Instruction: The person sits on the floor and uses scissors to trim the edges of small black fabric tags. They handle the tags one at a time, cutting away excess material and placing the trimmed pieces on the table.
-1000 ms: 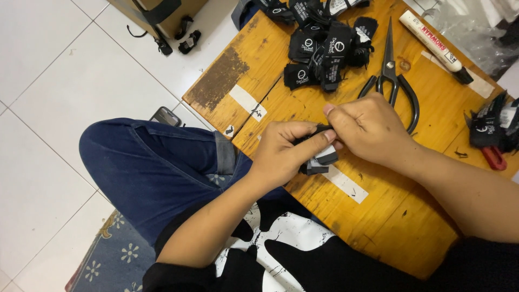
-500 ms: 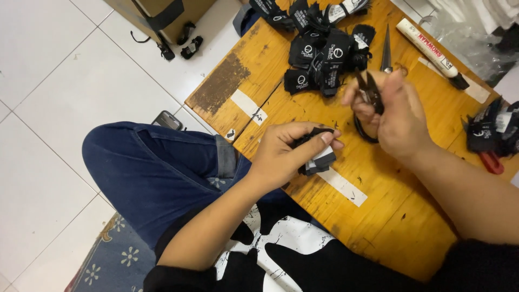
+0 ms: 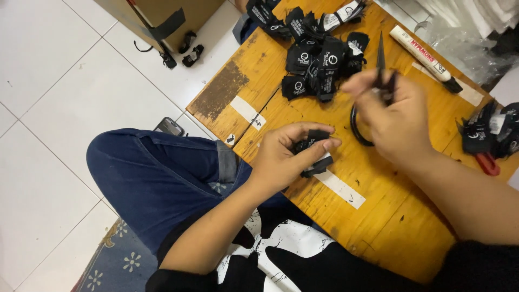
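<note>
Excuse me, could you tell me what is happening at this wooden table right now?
A seated person works at a low wooden table. The left hand pinches a small black fabric label, while the right hand grips black scissors, blade pointing away. A pile of black labels and a white marker lie further back.

Two hands – left hand (image 3: 281, 159) and right hand (image 3: 392, 116); one pair of scissors (image 3: 378, 86), one white marker (image 3: 424, 58), one phone (image 3: 170, 127), one heap of black labels (image 3: 316, 57) – too many to count.
</note>
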